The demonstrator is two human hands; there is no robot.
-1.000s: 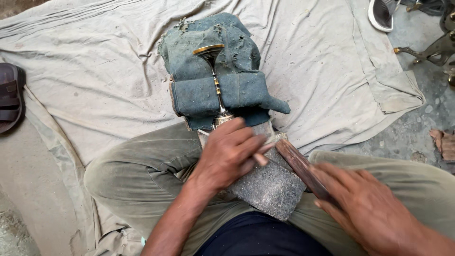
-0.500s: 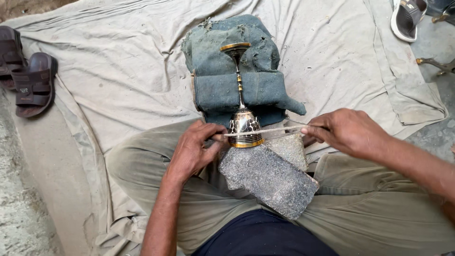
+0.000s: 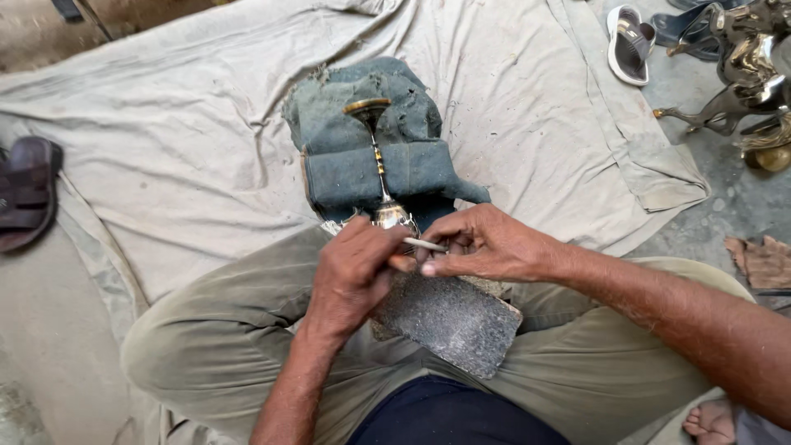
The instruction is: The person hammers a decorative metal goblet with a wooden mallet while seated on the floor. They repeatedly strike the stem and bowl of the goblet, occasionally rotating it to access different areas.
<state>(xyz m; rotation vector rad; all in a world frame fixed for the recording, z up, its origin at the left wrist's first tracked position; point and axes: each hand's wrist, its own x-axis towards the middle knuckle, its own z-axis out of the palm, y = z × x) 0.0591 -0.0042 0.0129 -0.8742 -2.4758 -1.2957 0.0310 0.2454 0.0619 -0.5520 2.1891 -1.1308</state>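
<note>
A slender brass goblet lies on a folded blue-grey denim pad, its base pointing away and its bowl near my lap. My left hand and my right hand meet over the bowl, both pinching a thin pale metal tool held crosswise. Under the hands a grey stone block rests on my crossed legs in olive trousers.
A pale cloth covers the ground. A dark sandal lies at the left edge, light sandals at the top right. A shiny brass figurine stands at the right. A bare foot shows bottom right.
My right hand moved inward from the right and now meets the left over the goblet's bowl; the tool span between them has shortened. One second ago the right hand lay lower by a dark bar.
</note>
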